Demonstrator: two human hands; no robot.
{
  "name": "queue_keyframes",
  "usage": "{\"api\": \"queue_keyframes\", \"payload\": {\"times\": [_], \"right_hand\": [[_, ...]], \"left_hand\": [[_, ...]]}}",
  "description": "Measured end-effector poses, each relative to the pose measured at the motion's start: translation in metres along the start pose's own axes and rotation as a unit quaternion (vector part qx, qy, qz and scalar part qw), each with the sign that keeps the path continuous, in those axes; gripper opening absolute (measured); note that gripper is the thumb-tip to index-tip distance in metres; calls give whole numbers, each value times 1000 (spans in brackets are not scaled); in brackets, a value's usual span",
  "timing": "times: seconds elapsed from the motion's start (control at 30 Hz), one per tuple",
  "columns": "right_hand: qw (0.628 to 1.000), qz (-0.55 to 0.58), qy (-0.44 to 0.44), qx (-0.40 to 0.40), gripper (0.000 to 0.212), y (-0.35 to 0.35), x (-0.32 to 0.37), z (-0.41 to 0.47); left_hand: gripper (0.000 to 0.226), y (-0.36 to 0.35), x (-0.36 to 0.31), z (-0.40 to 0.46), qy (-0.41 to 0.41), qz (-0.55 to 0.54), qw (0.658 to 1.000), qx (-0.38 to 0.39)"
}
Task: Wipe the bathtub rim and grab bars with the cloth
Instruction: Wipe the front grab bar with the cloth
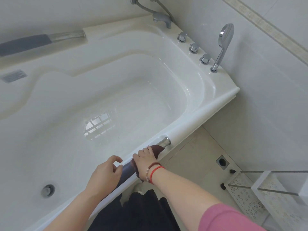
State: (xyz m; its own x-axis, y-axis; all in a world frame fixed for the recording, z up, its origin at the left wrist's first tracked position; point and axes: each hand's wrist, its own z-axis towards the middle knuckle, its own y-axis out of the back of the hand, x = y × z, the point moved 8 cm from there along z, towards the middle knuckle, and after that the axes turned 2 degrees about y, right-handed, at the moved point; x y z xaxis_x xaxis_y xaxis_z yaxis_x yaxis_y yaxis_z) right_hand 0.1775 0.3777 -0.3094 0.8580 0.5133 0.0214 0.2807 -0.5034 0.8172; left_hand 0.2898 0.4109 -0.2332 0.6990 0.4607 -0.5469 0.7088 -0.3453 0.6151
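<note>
A white corner bathtub fills the view, its near rim (191, 120) running from lower left to the right. On that rim lies a grab bar (164, 142) with a chrome end and a dark grip. My right hand (146, 157) grips a dark brown cloth (158, 149) wrapped over this bar. My left hand (105, 174) hovers just left of the bar's dark grip with loosely curled fingers and holds nothing. A second grab bar (50, 39) with a dark grip lies on the far rim at the upper left.
A chrome spout (162, 20), three knobs (193, 47) and a hand shower (223, 44) stand on the right rim. The drain (48, 190) sits in the tub floor. A white patterned rack (246, 194) stands on the tiled floor at lower right beside a floor drain (222, 162).
</note>
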Motion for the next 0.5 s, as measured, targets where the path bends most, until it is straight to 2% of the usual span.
{"api": "queue_keyframes", "payload": {"times": [0.13,0.3,0.4,0.5], "right_hand": [[999,-18,-51,9,51,0,34,-3],[999,-17,28,-18,44,9,14,-6],[999,-7,-36,20,47,11,-36,-1],[993,-13,-106,44,49,7,-41,6]], "left_hand": [[19,-2,0,1,-12,-1,1000,21],[16,16,8,6,-23,0,999,31],[13,27,18,11,-19,0,999,27],[13,27,22,12,-26,-5,999,35]]}}
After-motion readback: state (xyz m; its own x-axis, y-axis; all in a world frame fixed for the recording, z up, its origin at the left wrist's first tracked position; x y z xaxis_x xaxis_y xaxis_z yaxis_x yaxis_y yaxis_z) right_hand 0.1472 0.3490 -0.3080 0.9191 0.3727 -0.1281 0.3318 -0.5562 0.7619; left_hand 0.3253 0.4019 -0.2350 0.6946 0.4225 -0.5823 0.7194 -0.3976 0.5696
